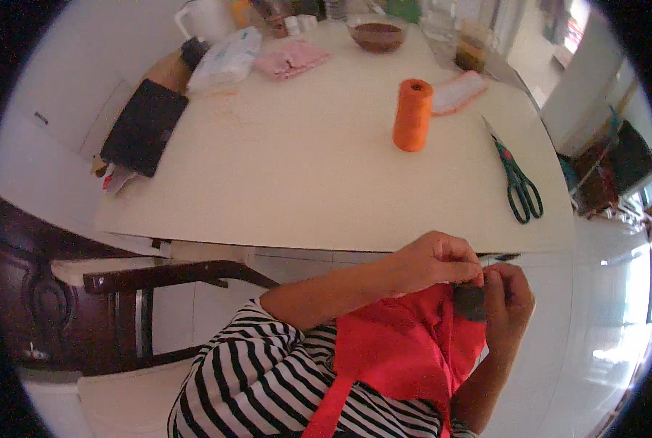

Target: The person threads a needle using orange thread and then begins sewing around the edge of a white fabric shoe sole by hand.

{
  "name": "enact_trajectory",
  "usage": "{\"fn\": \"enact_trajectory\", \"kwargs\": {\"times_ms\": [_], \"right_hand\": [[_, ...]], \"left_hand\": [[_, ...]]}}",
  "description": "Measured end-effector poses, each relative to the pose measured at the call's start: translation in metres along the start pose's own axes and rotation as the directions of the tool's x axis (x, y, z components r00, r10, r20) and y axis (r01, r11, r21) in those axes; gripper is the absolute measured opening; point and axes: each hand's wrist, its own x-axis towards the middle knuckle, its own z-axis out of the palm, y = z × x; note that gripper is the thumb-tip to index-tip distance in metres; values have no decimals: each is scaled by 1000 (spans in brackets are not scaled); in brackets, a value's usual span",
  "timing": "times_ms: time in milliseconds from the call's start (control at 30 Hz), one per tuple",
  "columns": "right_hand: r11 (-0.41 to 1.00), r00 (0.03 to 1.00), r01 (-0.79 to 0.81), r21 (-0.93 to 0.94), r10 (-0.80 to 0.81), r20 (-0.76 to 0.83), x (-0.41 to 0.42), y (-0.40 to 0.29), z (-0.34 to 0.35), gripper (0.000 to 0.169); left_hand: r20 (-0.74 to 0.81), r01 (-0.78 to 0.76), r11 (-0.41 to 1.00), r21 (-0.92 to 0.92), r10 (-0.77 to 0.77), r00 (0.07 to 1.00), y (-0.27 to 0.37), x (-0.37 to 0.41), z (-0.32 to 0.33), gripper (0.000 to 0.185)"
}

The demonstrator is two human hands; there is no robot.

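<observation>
Just past the near table edge, at the right, my left hand [441,263] and my right hand [509,298] meet with their fingertips close together. Thumb and forefinger are pinched on each hand. Whatever sits between the fingertips is too small and blurred to make out. Directly below them is the red apron [397,350], worn over a striped shirt, with a dark patch [469,303] beside my right thumb. On the table beyond my hands stands an upright spool of orange thread [412,116]. Scissors [517,183] with dark green handles lie to its right, blades pointing away.
A white cloth with an orange edge [460,93] lies behind the spool. Farther back are a glass bowl of dark contents [378,37], a pink cloth item [293,59] and a white plastic packet [227,60]. A black box-like object [145,128] is at the left; a wooden chair [183,274] stands below.
</observation>
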Motion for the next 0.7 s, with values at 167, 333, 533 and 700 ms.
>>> {"fn": "enact_trajectory", "kwargs": {"times_ms": [167, 333, 533, 700], "right_hand": [[992, 995, -82, 97, 76, 58, -4, 4, 5, 5], [994, 1000, -16, 105, 16, -3, -9, 1, 1, 6], [993, 999, 51, 110, -53, 10, -5, -2, 3, 7], [985, 998, -59, 163, 52, 47, -7, 3, 7, 7]], "left_hand": [[-68, 54, 984, -168, -66, 996, -6, 1, -5, 16], [-149, -21, 989, -148, -1, 989, -11, -1, -6, 13], [-72, 67, 995, -72, -72, 995, -17, -3, -7, 12], [5, 75, 960, -268, -77, 997, -8, -7, 0, 12]]}}
